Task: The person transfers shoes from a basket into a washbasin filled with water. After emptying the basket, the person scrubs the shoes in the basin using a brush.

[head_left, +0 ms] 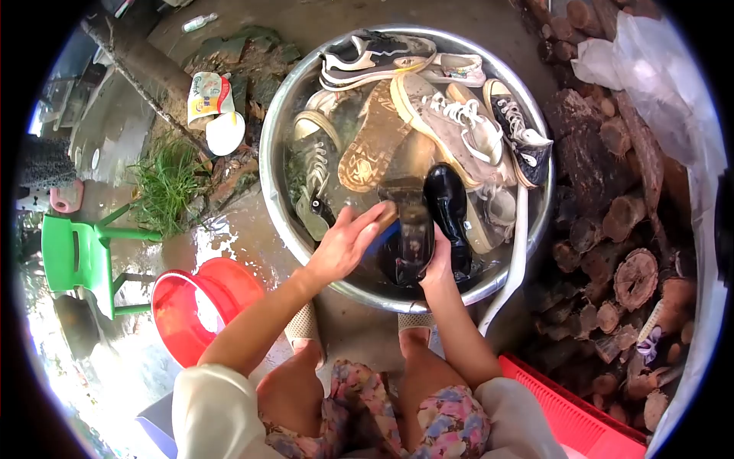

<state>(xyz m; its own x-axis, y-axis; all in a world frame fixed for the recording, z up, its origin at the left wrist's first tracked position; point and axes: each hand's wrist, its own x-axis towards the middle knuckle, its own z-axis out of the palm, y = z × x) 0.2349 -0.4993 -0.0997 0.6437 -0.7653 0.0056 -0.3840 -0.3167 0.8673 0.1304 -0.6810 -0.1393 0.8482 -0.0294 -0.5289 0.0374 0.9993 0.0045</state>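
My left hand (345, 243) is closed around a brush (383, 237) with a blue part showing, pressed to the side of a dark shoe (417, 229). My right hand (438, 264) grips that shoe near its lower end, with its sole turned up. Just right of it lies a shiny black shoe (446, 200). Both hands are over a wide metal basin (269, 164) holding water and several shoes. Among them are a grey sneaker with white laces (451, 122), an upturned brown sole (375, 141) and a dark canvas shoe (313, 164).
A white hose (517, 264) hangs over the basin's right rim. Stacked logs (634, 279) and clear plastic sheeting (673, 99) line the right side. At left are a red tub (180, 317) and a green chair (61, 252). A red plastic basket (566, 413) sits at lower right.
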